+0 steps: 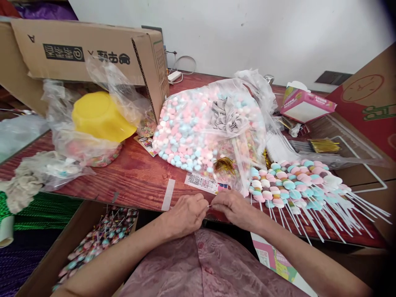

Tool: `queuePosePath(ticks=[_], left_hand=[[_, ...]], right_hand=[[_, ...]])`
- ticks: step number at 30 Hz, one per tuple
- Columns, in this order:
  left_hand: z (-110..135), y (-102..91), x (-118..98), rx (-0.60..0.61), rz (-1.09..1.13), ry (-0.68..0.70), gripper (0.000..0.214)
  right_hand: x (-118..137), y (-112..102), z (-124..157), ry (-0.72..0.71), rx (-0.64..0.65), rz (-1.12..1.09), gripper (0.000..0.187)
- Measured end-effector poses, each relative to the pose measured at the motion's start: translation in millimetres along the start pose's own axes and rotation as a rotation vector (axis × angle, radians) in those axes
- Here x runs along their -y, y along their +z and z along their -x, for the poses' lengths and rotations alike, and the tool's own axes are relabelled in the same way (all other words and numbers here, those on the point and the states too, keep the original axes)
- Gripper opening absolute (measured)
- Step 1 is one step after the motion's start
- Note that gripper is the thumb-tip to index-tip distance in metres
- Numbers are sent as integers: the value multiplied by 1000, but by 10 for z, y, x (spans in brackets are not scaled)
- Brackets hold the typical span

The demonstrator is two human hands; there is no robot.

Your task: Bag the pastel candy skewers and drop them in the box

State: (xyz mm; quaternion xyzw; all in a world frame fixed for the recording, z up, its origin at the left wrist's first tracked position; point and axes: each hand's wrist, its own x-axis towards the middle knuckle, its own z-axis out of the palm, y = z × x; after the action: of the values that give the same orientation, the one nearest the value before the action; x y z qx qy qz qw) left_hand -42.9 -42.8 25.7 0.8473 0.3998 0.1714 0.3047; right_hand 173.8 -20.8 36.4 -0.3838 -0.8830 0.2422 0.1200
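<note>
Your left fingers [202, 205] and right fingers [219, 201] pinch a thin thing [210, 205] between them, near the tabletop [139, 181] edge. You seem to be working it; next likely needs steady pinching.

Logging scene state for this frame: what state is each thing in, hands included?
left hand, fingers closed on a thin pale item
right hand, fingers pinched at the same item
large clear bag, bulging with sweets
threaded sticks, lying heaped on the table
yellow bowl, bottom-up, tilted
upper cardboard box, open
lower box, open, holding more sticks
</note>
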Motion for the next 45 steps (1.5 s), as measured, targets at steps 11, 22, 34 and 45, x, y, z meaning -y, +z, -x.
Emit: queuePosePath(ticks=[11,22,34,45], left_hand=[[-19,59,131,-249,1228,-522,28],[-60,110,73,-292,1314,-564,27],[-437,-74,-38,-372,1419,-450,30],[-665,-12,-138,-410,1353,-343,28]], right_hand=[[-755,-507,-165,160,-91,743,19],[-876,-526,-347,33,-128,621,22],[-608,-726,-386,63,-339,-124,18],[-206,-297,-221,17,-282,-363,17]])
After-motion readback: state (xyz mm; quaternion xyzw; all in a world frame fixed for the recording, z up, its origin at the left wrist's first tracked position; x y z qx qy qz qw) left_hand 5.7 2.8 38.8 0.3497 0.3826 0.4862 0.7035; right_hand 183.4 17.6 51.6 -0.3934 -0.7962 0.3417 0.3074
